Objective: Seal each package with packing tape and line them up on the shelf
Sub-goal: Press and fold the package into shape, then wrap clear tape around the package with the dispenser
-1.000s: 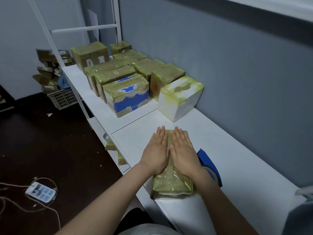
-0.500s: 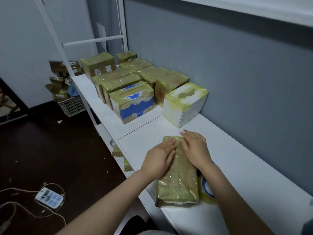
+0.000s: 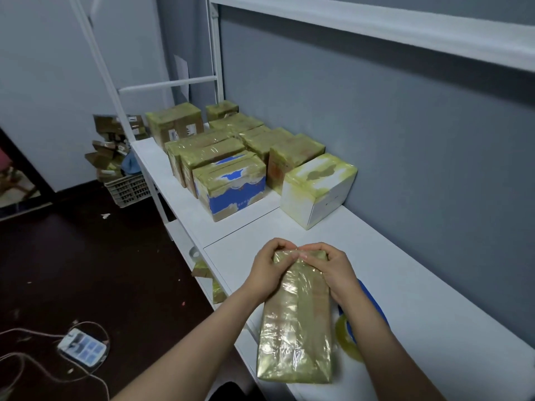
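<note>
A long flat package [image 3: 298, 328] wrapped in yellowish tape lies on the white shelf [image 3: 405, 290] in front of me. My left hand [image 3: 269, 267] grips its far left corner with curled fingers. My right hand [image 3: 330, 267] grips the far right corner, and the fingertips of both hands meet over the far end. A tape dispenser with a blue handle [image 3: 373, 302] and a roll of yellowish tape [image 3: 346, 337] lies just right of the package, partly hidden by my right forearm.
Several taped boxes stand in rows at the far end of the shelf, the nearest a white box [image 3: 315, 189] and a blue-printed box [image 3: 231, 186]. A basket [image 3: 127, 189] and a power strip [image 3: 82, 347] lie on the dark floor at left. An upper shelf [image 3: 405, 27] runs overhead.
Both hands slid forward from lying flat on the package top to curling over its far end. The view has tilted down and closer.
</note>
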